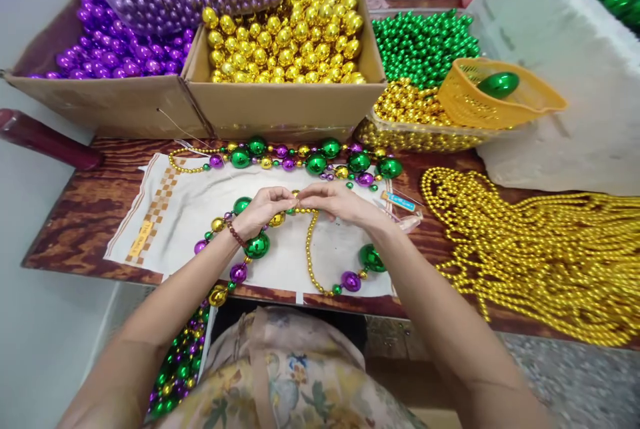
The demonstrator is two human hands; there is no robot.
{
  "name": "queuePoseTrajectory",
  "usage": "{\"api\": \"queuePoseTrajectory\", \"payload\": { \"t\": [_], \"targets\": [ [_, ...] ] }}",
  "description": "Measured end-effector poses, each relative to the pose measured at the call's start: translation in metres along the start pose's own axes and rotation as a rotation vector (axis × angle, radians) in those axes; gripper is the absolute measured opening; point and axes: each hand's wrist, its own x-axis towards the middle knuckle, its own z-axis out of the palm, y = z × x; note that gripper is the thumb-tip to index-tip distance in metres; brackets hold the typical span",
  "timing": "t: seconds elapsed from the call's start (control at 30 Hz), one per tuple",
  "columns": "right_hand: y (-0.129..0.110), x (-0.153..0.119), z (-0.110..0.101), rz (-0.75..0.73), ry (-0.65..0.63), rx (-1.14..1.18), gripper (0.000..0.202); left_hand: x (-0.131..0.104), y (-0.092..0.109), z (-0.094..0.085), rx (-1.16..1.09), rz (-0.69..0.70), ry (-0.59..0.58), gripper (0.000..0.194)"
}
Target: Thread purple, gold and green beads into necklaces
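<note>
My left hand (267,207) and my right hand (330,202) meet over a white cloth (170,242), fingertips pinched together. Between them they grip a bead necklace; its thin gold bead chain (309,249) loops down below my right hand. Large green, purple and gold beads (257,245) of the strand hang beneath my left wrist and run over the table edge. A green bead (371,257) and a purple bead (351,281) lie by my right forearm. The exact spot where my fingertips touch is too small to make out. Another bead strand (316,163) lies along the cloth's far edge.
Cardboard boxes of purple beads (125,49) and gold beads (285,42) stand at the back. Right of them are green beads (425,42) and a yellow basket (470,99). Gold bead chains (540,255) are heaped at right. A blue-handled cutter (400,201) lies near the cloth.
</note>
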Motion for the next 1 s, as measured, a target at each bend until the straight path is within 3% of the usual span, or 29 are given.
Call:
{"api": "queuePoseTrajectory", "payload": {
  "t": [0.07,0.2,0.33,0.5,0.73,1.0],
  "targets": [
    [0.009,-0.004,0.009,-0.037,0.028,0.121,0.026,0.001,-0.002,0.002,0.0,0.007,-0.007,0.027],
    [0.024,-0.006,0.024,-0.061,0.227,0.203,0.027,0.0,-0.005,0.007,-0.022,0.024,0.016,0.03],
    [0.033,-0.009,0.037,-0.039,0.393,0.167,0.027,-0.001,-0.007,0.011,-0.052,0.062,0.074,0.029],
    [0.038,-0.013,0.047,-0.04,0.461,0.05,0.029,0.001,-0.005,0.008,-0.211,0.061,0.058,0.032],
    [0.037,-0.011,0.035,-0.071,0.472,0.145,0.024,0.015,0.003,-0.003,-0.245,-0.016,-0.022,0.03],
    [0.029,0.0,0.015,-0.163,0.522,0.069,0.023,0.028,0.01,-0.01,-0.182,-0.099,-0.078,0.025]
  ]
}}
